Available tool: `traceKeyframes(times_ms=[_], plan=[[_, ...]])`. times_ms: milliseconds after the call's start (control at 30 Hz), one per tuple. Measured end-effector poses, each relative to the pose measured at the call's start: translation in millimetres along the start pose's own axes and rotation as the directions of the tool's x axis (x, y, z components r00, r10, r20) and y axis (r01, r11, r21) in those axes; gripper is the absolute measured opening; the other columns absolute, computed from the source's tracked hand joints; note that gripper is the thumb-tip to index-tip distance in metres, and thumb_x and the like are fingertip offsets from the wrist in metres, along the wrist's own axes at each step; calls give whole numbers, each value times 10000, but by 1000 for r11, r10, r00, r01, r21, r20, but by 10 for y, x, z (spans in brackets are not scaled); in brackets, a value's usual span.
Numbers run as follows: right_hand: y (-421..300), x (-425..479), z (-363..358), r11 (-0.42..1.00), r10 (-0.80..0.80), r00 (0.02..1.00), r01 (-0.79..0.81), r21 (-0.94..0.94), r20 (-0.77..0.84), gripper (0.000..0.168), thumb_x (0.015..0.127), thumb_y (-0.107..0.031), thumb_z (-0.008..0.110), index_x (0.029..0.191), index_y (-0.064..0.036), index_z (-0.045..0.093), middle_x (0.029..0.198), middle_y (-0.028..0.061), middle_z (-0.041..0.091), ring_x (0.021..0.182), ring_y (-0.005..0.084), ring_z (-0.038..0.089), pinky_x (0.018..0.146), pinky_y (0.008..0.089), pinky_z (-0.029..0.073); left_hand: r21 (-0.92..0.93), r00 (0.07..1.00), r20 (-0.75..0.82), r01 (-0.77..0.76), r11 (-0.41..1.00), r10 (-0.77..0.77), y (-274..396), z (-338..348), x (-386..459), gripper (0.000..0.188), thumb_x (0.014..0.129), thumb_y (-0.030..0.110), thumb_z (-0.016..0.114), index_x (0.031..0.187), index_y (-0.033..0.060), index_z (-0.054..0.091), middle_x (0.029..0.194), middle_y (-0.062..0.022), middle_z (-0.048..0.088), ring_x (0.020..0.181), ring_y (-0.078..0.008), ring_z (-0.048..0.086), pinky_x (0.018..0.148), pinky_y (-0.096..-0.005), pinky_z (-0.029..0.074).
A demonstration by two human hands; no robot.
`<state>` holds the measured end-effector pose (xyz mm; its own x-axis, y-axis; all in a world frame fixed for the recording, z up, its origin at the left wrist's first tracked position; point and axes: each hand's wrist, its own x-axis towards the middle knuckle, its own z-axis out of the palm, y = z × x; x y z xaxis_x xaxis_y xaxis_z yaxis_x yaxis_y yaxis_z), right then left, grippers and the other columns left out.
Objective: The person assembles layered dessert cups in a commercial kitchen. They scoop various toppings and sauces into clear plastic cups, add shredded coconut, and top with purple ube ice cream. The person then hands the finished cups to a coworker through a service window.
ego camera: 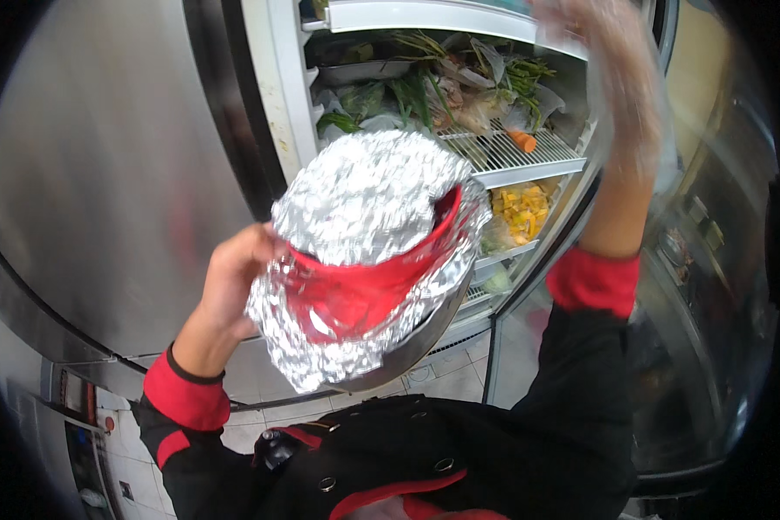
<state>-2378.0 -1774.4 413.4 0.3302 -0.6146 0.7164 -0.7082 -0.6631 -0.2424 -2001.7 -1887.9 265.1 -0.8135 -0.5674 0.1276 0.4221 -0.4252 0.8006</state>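
Observation:
My bare left hand (237,270) grips the left side of a stack of bowls in front of my chest. On top is a red bowl (357,296), its mouth largely covered by crumpled aluminium foil (370,195). More foil (325,364) lies around and beneath it, over a metal bowl (422,348). My right hand (614,71), in a clear plastic glove, is raised at the upper right, close to the front edge of a refrigerator shelf (442,16). Motion blurs its fingers, and I cannot tell whether they touch anything.
The refrigerator stands open, with a glass door (682,364) at right. Bagged leafy greens (364,97) and a carrot (523,140) lie on a wire shelf (546,153). Chopped yellow pieces (520,211) sit lower. A closed steel door (104,162) fills the left; tiled floor (452,377) shows below.

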Motion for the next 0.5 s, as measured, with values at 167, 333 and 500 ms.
traceKeyframes(times_ms=[167,333,500], plan=[[-469,-1042,799,959,61,944,34,281,-324,624,612,-288,836,1154,-103,591,1203,157,561,1104,305,553,897,431,471,138,996,-22,85,987,-83,-175,567,588,228,770,136,460,839,-34,596,809,-119,628,694,-191,612,722,-333,526],[-431,-1365,211,982,-154,891,90,-165,-427,680,624,-245,828,1212,-42,551,1240,185,530,1169,327,509,972,448,427,20,974,226,-26,999,21,-205,1219,1212,225,839,183,457,869,2,586,814,-101,626,696,-190,627,692,-341,543],[-554,-762,-782,900,-247,845,19,-435,-474,526,724,-156,718,1211,-37,557,1243,162,541,1127,294,547,893,409,503,144,708,704,-213,966,51,379,1849,2115,584,973,415,261,1276,-70,378,1240,-217,513,1106,-316,558,917,-444,510]])
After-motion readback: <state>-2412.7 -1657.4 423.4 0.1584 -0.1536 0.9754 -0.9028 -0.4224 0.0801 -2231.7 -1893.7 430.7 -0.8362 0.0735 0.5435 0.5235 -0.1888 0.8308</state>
